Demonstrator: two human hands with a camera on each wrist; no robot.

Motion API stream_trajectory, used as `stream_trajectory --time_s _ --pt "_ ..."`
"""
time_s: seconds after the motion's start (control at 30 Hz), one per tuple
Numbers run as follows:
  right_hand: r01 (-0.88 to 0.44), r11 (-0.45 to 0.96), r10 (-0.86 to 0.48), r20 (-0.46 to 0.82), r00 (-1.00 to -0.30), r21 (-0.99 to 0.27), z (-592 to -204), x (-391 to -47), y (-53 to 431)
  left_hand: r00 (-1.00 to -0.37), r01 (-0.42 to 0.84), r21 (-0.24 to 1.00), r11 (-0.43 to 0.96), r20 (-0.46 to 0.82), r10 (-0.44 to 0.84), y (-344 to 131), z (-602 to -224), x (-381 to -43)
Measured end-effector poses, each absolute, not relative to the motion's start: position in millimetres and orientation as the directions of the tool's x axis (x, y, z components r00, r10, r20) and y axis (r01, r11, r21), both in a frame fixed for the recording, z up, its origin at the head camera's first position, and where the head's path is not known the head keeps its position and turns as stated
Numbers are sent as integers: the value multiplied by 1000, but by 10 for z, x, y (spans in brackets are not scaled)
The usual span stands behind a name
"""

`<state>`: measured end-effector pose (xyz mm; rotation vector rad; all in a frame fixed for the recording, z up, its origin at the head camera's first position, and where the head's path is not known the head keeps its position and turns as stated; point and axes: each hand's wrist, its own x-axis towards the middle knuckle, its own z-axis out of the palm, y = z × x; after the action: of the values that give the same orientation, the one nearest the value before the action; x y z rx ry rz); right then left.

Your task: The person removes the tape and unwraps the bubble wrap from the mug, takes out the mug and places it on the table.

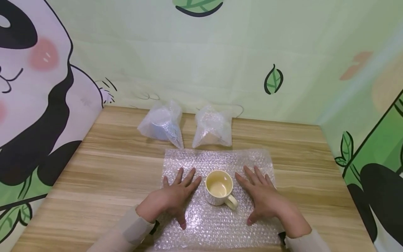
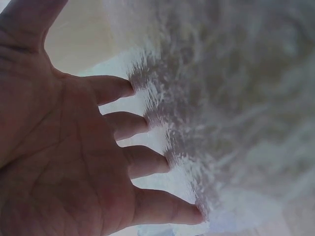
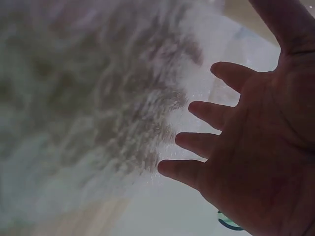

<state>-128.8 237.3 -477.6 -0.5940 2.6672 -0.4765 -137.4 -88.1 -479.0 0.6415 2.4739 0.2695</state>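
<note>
A pale yellow mug (image 1: 219, 188) stands upright on a flat sheet of bubble wrap (image 1: 217, 227), its handle pointing toward the lower right. To the mug's left, my left hand (image 1: 176, 196) is spread over the sheet, palm down. My right hand (image 1: 262, 196) is spread likewise on the other side of the mug. Neither hand touches the mug. In the left wrist view the fingertips (image 2: 197, 215) meet the bubble wrap; in the right wrist view the fingers (image 3: 197, 145) are straight, just above or on it.
Behind the sheet lie two bubble-wrapped bundles, a left one (image 1: 162, 124) with something blue inside and a right one (image 1: 212, 127) with pale contents. Wood-grain tabletop (image 1: 104, 168) surrounds the sheet. A printed cloth backdrop (image 1: 201, 63) rises along the table's back edge and sides.
</note>
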Motion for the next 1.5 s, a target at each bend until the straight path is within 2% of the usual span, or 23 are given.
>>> stream_trajectory --time_s 0.27,0.53,0.73,1.5 --pt "-299 865 -439 -318 -840 -403 -4857 -1335 2443 -712 393 307 867 -495 498 -860 -4807 -1396" --pt "-302 878 -428 -328 -842 -372 -4859 -1376 2408 -729 384 286 878 -489 478 -856 -4749 -1385" --pt "-306 878 -429 -325 -842 -367 -4839 -1386 2390 -751 362 299 883 -467 467 -849 -4713 -1360" --pt "-324 867 -444 -289 -848 -379 -4853 -1366 2398 -767 345 309 886 -451 456 -868 -4772 -1360"
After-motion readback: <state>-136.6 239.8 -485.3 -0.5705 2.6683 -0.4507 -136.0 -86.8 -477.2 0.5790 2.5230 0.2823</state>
